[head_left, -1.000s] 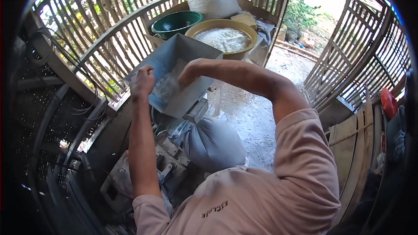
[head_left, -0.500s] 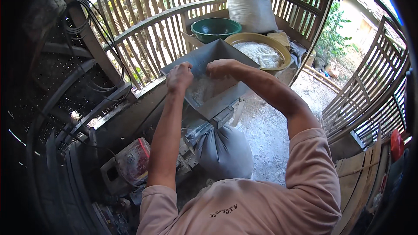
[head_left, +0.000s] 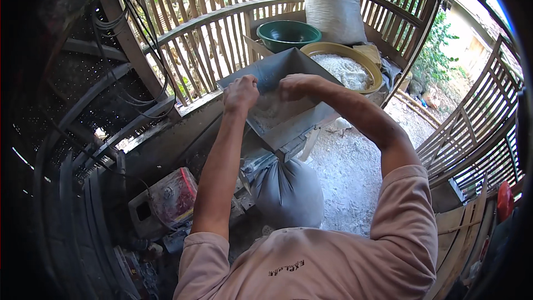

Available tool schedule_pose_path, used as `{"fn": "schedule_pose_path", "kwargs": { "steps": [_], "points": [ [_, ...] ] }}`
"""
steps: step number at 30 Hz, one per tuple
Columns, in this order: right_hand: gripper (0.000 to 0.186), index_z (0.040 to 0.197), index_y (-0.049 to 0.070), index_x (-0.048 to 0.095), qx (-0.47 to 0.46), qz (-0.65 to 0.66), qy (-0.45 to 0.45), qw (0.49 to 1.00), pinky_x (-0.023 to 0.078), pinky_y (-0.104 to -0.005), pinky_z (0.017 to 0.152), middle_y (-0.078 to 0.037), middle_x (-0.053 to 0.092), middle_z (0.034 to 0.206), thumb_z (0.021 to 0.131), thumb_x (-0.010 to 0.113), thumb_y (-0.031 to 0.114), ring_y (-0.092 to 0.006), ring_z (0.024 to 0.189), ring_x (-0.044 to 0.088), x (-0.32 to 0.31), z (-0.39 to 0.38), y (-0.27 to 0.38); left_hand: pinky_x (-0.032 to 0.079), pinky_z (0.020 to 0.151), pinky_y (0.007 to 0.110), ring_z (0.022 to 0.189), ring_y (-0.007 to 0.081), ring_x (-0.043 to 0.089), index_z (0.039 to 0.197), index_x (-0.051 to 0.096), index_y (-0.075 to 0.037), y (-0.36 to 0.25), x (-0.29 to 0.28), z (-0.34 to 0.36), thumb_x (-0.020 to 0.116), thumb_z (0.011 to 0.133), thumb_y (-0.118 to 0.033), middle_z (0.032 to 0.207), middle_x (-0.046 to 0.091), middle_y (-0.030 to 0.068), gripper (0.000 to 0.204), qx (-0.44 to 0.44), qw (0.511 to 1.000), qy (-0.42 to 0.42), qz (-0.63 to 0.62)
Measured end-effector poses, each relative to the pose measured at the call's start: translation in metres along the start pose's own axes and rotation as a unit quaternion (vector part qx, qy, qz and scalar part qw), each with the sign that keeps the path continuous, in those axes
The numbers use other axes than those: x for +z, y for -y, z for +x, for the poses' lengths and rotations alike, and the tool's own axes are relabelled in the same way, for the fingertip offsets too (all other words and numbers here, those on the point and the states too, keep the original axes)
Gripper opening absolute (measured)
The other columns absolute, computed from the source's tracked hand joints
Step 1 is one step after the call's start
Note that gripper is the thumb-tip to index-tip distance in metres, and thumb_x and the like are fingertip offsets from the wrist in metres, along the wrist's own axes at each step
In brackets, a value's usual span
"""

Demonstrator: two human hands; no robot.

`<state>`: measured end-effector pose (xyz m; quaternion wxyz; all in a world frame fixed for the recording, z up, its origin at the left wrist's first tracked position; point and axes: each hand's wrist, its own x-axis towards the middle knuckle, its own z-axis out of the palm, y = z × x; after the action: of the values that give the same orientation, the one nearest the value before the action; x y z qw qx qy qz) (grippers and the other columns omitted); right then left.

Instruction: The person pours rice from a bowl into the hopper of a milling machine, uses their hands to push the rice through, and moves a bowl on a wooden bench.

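A grey metal hopper [head_left: 288,61] on a machine holds some pale, loose material. My left hand [head_left: 241,93] is closed on its left rim. Inside the hopper, my right hand [head_left: 294,87] hangs with bent fingers, blurred at the tips, so what it may hold is unclear. A tied grey sack [head_left: 288,200] hangs or sits under the hopper's outlet. Behind the hopper stand a yellow basin [head_left: 375,69] of white granular material and a green basin [head_left: 288,34].
A tall white sack [head_left: 333,5] leans by the slatted wall [head_left: 200,28]. An engine [head_left: 166,200] sits low left, below hanging cables [head_left: 111,22]. An open slatted gate [head_left: 472,133] borders the pale, dusty floor [head_left: 344,178] on the right, with leaning boards [head_left: 455,233] nearby.
The view has shifted, putting the hopper and basins further right in the picture. My right hand has risen from deeper in the hopper; my left hand stays at its rim.
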<state>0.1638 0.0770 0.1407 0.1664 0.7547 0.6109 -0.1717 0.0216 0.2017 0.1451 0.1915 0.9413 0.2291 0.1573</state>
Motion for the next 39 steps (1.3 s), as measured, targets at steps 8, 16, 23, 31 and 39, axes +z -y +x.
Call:
{"fn": "schedule_pose_path", "kwargs": {
  "steps": [8, 16, 23, 31, 39],
  "points": [
    [0.026, 0.098, 0.005, 0.069, 0.119, 0.108, -0.020, 0.987, 0.052, -0.0385, 0.078, -0.014, 0.067, 0.100, 0.078, 0.059, 0.018, -0.0265, 0.095, 0.065, 0.010, 0.012, -0.002, 0.045, 0.092, 0.043, 0.104, 0.0350, 0.059, 0.109, 0.065, -0.018, 0.002, -0.001, 0.002, 0.047, 0.089, -0.027, 0.111, 0.063, 0.0143, 0.029, -0.004, 1.000, 0.004, 0.002],
    [0.032, 0.098, 0.005, 0.068, 0.049, 0.026, -0.008, 0.998, 0.050, -0.0419, 0.083, -0.017, 0.066, 0.100, 0.083, 0.056, 0.031, -0.0319, 0.097, 0.062, -0.008, 0.026, 0.025, 0.046, 0.092, 0.044, 0.102, 0.0343, 0.061, 0.104, 0.068, -0.019, -0.002, -0.001, 0.000, 0.049, 0.087, -0.025, 0.109, 0.064, 0.0155, 0.026, -0.007, 1.000, -0.012, -0.011],
    [0.034, 0.097, 0.006, 0.068, -0.034, 0.136, -0.133, 0.981, 0.049, -0.0409, 0.084, -0.017, 0.065, 0.104, 0.080, 0.059, 0.035, -0.0299, 0.101, 0.061, -0.008, 0.064, 0.006, 0.043, 0.095, 0.042, 0.109, 0.0342, 0.056, 0.124, 0.053, -0.009, 0.002, 0.010, 0.001, 0.042, 0.080, -0.007, 0.117, 0.060, 0.0182, 0.045, 0.024, 0.986, -0.131, -0.101],
    [0.029, 0.097, 0.007, 0.069, 0.249, 0.005, -0.191, 0.949, 0.050, -0.0381, 0.085, -0.016, 0.066, 0.104, 0.076, 0.061, 0.024, -0.0280, 0.100, 0.063, -0.011, 0.025, -0.013, 0.042, 0.097, 0.039, 0.112, 0.0314, 0.054, 0.117, 0.058, -0.005, 0.004, 0.011, 0.002, 0.042, 0.078, -0.002, 0.119, 0.059, 0.0174, 0.042, 0.036, 0.982, -0.142, -0.119],
    [0.028, 0.089, 0.001, 0.066, -0.053, 0.119, -0.311, 0.942, 0.049, -0.0428, 0.078, -0.021, 0.065, 0.094, 0.075, 0.063, 0.024, -0.0357, 0.093, 0.062, -0.030, 0.059, 0.033, 0.046, 0.090, 0.043, 0.102, 0.0374, 0.058, 0.112, 0.060, -0.003, 0.006, 0.005, 0.003, 0.043, 0.077, -0.002, 0.109, 0.061, 0.0226, 0.039, 0.025, 0.981, -0.144, -0.130]
  ]
}}
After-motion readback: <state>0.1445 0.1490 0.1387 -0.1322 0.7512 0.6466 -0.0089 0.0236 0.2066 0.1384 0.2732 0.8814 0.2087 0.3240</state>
